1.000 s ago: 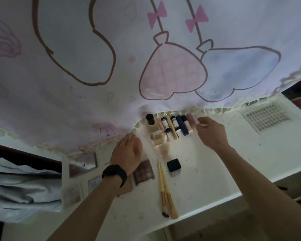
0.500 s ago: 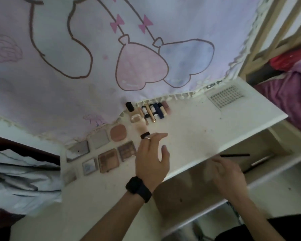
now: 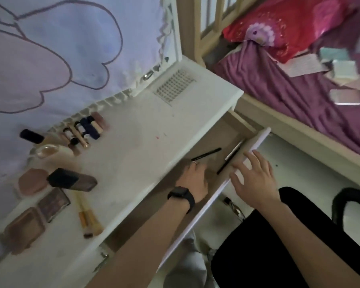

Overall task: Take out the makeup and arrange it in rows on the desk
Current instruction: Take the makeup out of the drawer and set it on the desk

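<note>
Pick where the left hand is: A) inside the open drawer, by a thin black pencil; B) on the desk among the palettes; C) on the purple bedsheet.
A: the left hand reaches into the open drawer beside the black pencil, while the right hand rests on the drawer front.

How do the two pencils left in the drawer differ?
The black pencil is dark end to end; the two-tone pencil is silver at its far half, black nearer. The black pencil lies mid-drawer by the left hand; the two-tone pencil lies along the drawer front by the right hand. Both are thin and lie flat.
</note>
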The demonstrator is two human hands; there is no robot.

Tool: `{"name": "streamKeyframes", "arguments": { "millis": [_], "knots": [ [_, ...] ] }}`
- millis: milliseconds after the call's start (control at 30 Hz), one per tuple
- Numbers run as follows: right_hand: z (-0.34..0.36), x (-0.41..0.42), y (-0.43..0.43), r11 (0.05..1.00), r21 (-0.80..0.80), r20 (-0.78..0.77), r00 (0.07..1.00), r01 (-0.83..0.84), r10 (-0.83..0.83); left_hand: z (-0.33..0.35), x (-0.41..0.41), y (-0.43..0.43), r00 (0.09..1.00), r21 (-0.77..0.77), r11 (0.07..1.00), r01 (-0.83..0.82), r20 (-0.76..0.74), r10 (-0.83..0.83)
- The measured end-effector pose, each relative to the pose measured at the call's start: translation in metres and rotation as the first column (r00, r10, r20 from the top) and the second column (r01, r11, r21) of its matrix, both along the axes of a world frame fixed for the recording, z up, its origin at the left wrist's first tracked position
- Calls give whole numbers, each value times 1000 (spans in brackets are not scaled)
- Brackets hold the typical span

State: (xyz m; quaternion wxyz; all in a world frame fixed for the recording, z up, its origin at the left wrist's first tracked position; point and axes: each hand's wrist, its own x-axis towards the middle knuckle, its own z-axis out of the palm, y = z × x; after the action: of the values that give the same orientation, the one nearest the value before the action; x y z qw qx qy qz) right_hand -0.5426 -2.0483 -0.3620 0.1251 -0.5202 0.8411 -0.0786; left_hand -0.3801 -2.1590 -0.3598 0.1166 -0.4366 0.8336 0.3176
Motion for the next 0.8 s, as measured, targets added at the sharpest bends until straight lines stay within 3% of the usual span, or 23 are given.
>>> {"name": "streamKeyframes", "arguments": {
  "millis": [133, 300, 400, 500, 600, 800],
  "knots": [
    [-5, -18, -8, 998, -60, -21, 1000, -3, 2, -39, -33, -22, 986, -75, 991, 110, 137, -99],
    [-12, -34, -26, 995, -92, -121, 992, -50, 38, -65, -61, -31, 974, -187, 974, 131, 207, -92],
    [-1, -41, -56, 972, 210, -110, 986, -104, 129, -69, -67, -30, 972, -131, 983, 129, 211, -99],
    [4, -51, -89, 870, 468, -148, 957, -154, 250, -70, -72, -24, 992, 135, 986, -98, 97, 85],
    [-2, -57, -113, 791, 592, -185, 930, -151, 317, -75, -78, -21, 963, 322, 909, -266, 51, 264],
    [-20, -60, -137, 660, 731, -158, 896, -176, 414, -82, -74, -22, 943, 379, 871, -314, 21, 331]
  ]
}}
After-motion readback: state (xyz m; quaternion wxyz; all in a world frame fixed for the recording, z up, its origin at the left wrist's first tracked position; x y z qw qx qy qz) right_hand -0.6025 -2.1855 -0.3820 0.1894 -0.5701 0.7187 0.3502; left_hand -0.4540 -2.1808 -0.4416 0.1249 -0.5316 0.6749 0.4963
